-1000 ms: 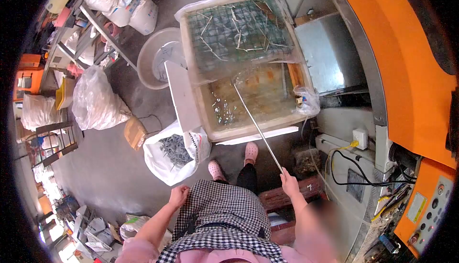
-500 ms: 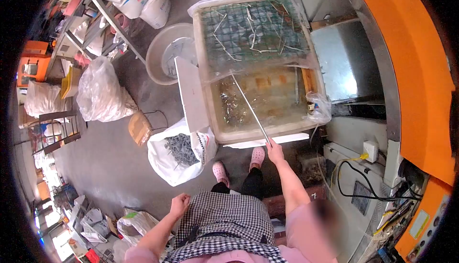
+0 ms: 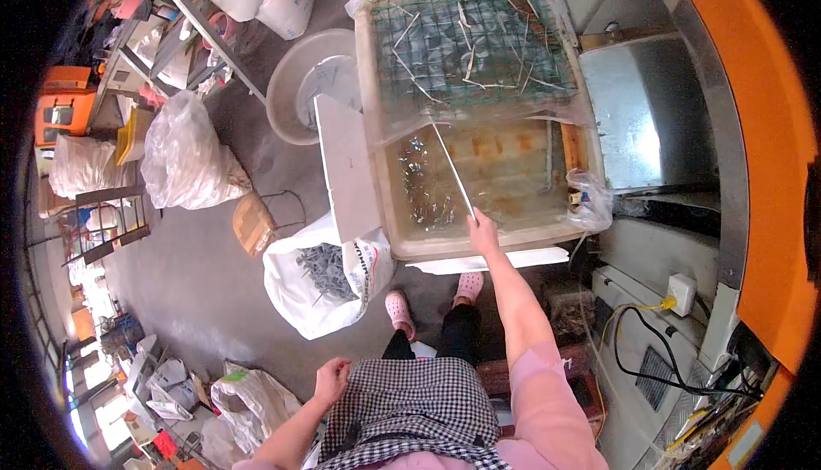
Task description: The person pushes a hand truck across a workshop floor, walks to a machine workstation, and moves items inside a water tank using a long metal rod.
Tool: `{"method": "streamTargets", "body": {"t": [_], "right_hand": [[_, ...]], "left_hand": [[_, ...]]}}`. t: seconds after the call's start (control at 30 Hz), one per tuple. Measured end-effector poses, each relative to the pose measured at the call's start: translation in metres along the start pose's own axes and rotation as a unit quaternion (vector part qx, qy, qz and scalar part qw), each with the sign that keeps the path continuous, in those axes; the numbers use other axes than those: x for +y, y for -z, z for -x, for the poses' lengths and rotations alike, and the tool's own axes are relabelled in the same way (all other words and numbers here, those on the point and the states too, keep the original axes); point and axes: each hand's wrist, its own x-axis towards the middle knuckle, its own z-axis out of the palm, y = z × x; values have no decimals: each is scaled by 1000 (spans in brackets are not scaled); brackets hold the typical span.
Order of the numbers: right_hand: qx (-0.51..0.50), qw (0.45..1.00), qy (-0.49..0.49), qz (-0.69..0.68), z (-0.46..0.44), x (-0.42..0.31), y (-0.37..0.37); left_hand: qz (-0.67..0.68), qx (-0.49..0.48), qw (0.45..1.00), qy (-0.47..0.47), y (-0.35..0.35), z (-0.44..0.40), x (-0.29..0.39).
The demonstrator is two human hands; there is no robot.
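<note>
My right hand (image 3: 483, 232) is wrapped round the near end of a thin pale rod (image 3: 451, 162). The rod slants over the open half of a large pale tub (image 3: 389, 213) of murky water, its far end at a clear plastic sheet (image 3: 410, 130). Small shiny bits (image 3: 416, 188) show in the water on the left. Green netting (image 3: 470, 51) with white strips covers the tub's far half. My left hand (image 3: 332, 379) hangs beside my checked apron (image 3: 419, 393), fingers curled in, with nothing seen in them.
A white sack (image 3: 286, 299) of grey parts stands left of the tub, beside an upright pale board (image 3: 344, 171). Behind is a round basin (image 3: 282, 98). A wooden-topped stool (image 3: 254, 224) stands farther left. An orange machine (image 3: 778, 213) and cables (image 3: 650, 376) lie right.
My right hand has moved forward over the tub's near rim, with the rod in it. The whole view has shifted slightly. My left hand stays by the apron.
</note>
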Motion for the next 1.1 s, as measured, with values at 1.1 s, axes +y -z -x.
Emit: {"method": "streamTargets", "body": {"t": [1.1], "right_hand": [[22, 997, 46, 61, 103, 56, 32]], "left_hand": [[-28, 10, 996, -85, 19, 10, -10]]}}
